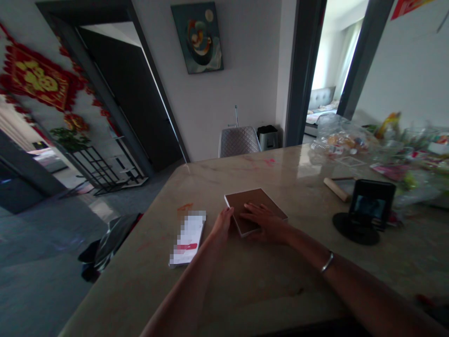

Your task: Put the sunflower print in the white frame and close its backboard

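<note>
Had the head cam up on my screen from over here, pretty dim room tbh. Main thing in view was a brown square tile (268,201) w/ a pale edge, lying flat on a stone counter (245,173) about mid-frame. Couldn't tell from the pic if it was a solid tile or a thin closed box.

Both hands were on it. The right hand (264,224) was laid flat over the near corner, fingers (250,210) open and a bit spread, pressing down or just resting, no real grip that I could see. The left hand (221,225) was at the left edge, fingertips (228,213) touching the rim. Couldn't tell if those were pinching it or only resting against it.

Where things stood: tile was down on the counter, not up in the air, and no hand had anything else. A white packet (187,238) w/ a red strip, partly blurred out, lay just left of the left hand, apart from it. Further right, well away from both hands, were a phone (373,201) on a round black stand (356,228), a wooden stick (336,189), and a heap of plastic bags (340,138). None of those had a hand on them. Right wrist had a thin bangle (327,262) on it, fwiw.
</note>
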A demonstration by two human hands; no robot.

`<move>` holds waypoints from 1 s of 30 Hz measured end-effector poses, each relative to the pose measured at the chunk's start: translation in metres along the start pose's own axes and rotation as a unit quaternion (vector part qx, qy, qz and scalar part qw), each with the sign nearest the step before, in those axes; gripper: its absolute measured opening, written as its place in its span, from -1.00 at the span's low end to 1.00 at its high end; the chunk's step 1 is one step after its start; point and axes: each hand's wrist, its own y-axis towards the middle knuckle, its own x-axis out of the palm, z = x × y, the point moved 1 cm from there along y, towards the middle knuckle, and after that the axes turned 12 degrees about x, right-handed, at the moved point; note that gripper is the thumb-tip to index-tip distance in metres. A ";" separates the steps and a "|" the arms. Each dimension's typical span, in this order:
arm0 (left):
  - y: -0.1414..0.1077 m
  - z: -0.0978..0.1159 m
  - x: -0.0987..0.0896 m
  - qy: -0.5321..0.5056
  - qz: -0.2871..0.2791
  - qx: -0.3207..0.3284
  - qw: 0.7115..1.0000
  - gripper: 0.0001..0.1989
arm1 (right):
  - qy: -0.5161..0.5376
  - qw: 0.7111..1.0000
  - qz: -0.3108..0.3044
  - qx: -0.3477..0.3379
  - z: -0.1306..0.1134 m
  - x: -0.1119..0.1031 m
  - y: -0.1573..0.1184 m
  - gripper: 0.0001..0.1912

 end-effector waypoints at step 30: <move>0.002 0.004 -0.004 -0.069 -0.065 -0.057 0.994 -0.72 | 0.016 0.978 0.156 0.138 0.022 -0.012 0.003 -0.74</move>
